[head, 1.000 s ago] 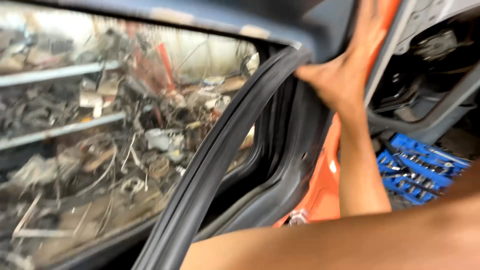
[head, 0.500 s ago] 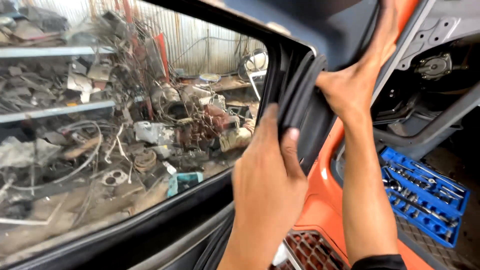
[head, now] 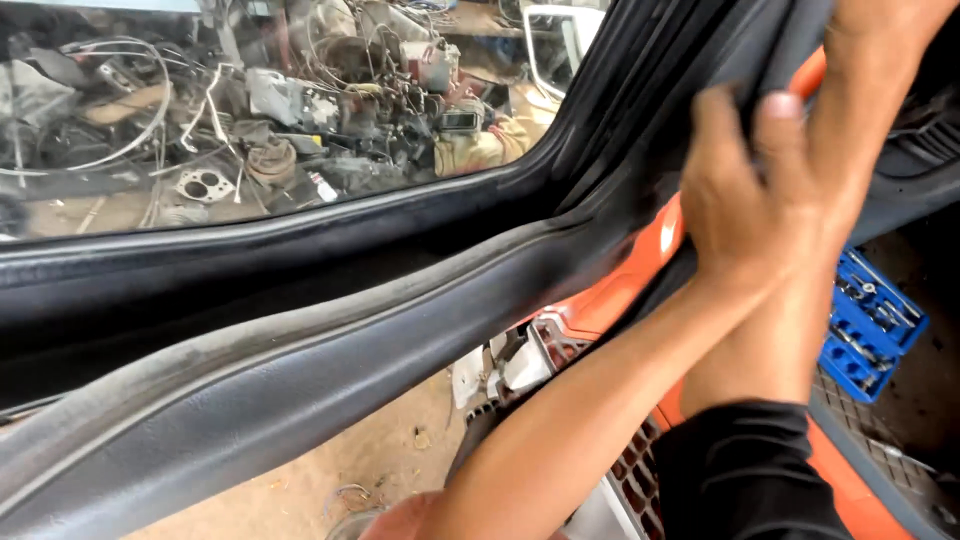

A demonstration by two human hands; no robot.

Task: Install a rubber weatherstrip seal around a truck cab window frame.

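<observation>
A black vehicle door frame with a thick rubber seal [head: 330, 350] runs diagonally from lower left to upper right. My left hand [head: 745, 205] grips the seal's upper stretch, with the thumb and fingers curled over its edge beside the orange body panel [head: 650, 245]. Behind it my right forearm, in a black sleeve [head: 745, 470], rises to the top edge. There only the wrist of my right hand [head: 885, 25] shows. Its fingers are cut off by the frame.
The door's window glass [head: 250, 130] looks out on heaps of wires and scrap parts. A blue tool tray [head: 875, 320] lies low at the right. Sandy ground [head: 370, 470] shows under the door, near a grey grille [head: 640, 480].
The view has closed in and dropped. My left hand has slid up the seal to just under my right hand, which has gone up past the top edge.
</observation>
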